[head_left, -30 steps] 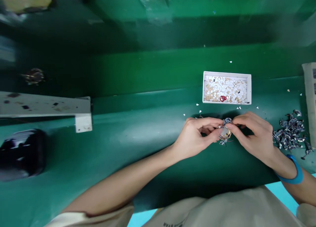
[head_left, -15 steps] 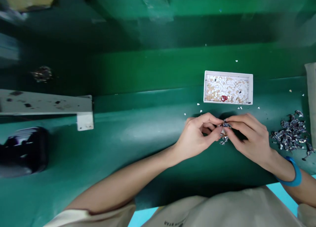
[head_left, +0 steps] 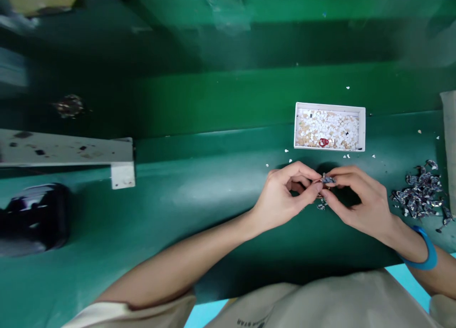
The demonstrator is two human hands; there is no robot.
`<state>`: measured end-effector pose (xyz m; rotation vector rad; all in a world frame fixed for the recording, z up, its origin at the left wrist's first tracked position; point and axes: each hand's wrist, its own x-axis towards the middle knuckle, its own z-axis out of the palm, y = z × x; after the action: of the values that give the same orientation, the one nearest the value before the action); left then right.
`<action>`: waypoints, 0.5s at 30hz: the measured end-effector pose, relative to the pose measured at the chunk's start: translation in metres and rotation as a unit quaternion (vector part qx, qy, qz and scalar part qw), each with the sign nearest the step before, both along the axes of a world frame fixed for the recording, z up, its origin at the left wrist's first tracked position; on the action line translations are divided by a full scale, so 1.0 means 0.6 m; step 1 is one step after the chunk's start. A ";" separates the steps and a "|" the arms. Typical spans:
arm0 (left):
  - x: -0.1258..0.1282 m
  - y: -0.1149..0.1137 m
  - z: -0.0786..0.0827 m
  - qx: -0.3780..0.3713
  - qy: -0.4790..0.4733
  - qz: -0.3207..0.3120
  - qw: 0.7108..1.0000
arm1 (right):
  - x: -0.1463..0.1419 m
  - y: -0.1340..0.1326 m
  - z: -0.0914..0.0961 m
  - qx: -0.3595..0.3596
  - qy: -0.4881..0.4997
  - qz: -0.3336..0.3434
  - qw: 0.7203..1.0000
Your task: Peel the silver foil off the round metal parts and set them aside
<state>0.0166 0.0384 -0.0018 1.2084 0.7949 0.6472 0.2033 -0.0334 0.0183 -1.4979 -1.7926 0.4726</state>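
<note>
1. A small metallic part (head_left: 328, 179), dark with coppery edges, is up at the fingertips between the two hands, near the front side of the white box; its exact shape is largely hidden by the fingers.
2. The left hand (head_left: 280, 195) pinches it between thumb and index finger, the other fingers curled behind.
3. The right hand (head_left: 366, 199) meets it from the other side, index finger and thumb curved towards it; whether they grip or merely touch, I cannot tell.
4. Little shiny pieces (head_left: 321, 205) lie just below the fingertips.
5. Beyond the hands, the white box (head_left: 362, 128) holds pale flakes and a red piece (head_left: 324, 142).
6. Beside the right hand lies a heap of dark metallic parts (head_left: 422, 192) on the green table (head_left: 213, 176).
</note>
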 end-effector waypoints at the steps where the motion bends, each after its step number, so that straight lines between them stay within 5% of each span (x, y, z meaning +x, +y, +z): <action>1: 0.000 -0.001 -0.001 0.017 0.007 0.005 1.000 | 0.003 0.000 0.003 -0.015 0.011 -0.004 1.000; 15: 0.003 -0.011 -0.003 0.120 0.042 0.047 0.991 | 0.008 -0.005 0.017 -0.065 0.008 -0.014 0.998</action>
<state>0.0183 0.0319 -0.0038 1.4305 0.8655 0.7914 0.2079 -0.0363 0.0287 -1.6008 -1.7543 0.5966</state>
